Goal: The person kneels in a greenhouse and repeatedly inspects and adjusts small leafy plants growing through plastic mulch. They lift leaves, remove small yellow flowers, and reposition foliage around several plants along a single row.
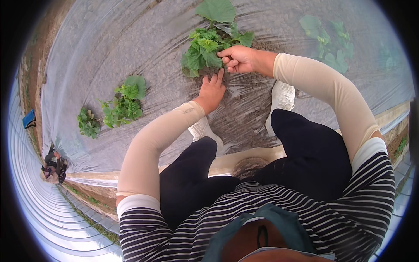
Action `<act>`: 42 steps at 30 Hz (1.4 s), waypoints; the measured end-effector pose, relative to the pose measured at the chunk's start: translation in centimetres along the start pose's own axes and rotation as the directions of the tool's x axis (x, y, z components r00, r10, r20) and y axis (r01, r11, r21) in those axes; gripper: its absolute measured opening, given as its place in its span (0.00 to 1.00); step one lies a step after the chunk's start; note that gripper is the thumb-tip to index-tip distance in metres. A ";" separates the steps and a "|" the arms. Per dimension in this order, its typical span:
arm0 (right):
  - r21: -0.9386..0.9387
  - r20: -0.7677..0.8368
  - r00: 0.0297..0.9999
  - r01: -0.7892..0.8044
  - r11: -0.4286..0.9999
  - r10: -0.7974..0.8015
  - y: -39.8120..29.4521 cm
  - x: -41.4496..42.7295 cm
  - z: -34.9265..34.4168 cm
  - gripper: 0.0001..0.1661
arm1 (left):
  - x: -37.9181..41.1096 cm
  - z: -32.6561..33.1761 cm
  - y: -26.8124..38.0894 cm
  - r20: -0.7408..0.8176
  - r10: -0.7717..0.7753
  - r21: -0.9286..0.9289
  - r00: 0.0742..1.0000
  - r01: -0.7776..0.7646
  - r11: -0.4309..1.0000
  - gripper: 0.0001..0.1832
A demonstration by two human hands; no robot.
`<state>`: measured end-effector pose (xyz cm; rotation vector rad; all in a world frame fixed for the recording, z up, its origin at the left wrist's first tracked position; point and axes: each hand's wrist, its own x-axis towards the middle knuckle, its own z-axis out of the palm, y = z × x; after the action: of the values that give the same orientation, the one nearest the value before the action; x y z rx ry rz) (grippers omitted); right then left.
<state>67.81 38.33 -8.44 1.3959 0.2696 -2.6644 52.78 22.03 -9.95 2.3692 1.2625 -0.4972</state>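
A leafy green vine plant (pixel 204 49) pokes up through clear plastic mulch film (pixel 170 72) laid over soil. My right hand (pixel 239 59) is at the plant's right side, fingers curled, with thumb and forefinger against a leaf edge; whether they pinch it is not clear. Just below the plant, my left hand (pixel 212 91) rests low with fingers spread at the film and soil near the stem base. The stem itself is hidden by leaves. Beige sleeves cover both forearms.
More plants grow through the film at left (pixel 122 106) and far left (pixel 88 123). Others lie under the film at right (pixel 330 42). My white shoes (pixel 281 98) stand on the film. Another person (pixel 54 165) is at the far left edge, and a blue object (pixel 28 119) lies beyond the bed.
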 end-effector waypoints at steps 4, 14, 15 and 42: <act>-0.153 0.074 0.992 -0.091 0.984 0.103 0.9 -1.1 -0.4 0.11 | 0.0 -1.8 -0.7 0.100 -0.022 -0.167 0.995 0.039 0.985 0.21; -0.867 -0.032 0.990 0.039 0.497 -0.134 1.7 -8.3 -1.1 0.43 | -2.8 -6.0 -9.5 0.064 -0.025 -0.945 0.998 0.069 0.319 0.13; -0.921 0.040 0.989 0.092 0.378 -0.143 0.5 -9.4 0.0 0.38 | -3.2 -6.8 -10.5 0.119 -0.147 -0.985 0.982 0.136 0.108 0.14; -0.977 0.166 0.519 -0.032 -0.213 -0.838 -9.1 -0.1 -5.6 0.14 | 4.8 -9.0 -13.1 -0.340 -0.118 -0.776 0.933 -0.207 0.596 0.16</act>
<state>70.62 48.45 -10.52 1.4366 2.6586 -0.9192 45.36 36.60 -7.00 1.6948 1.1978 0.5024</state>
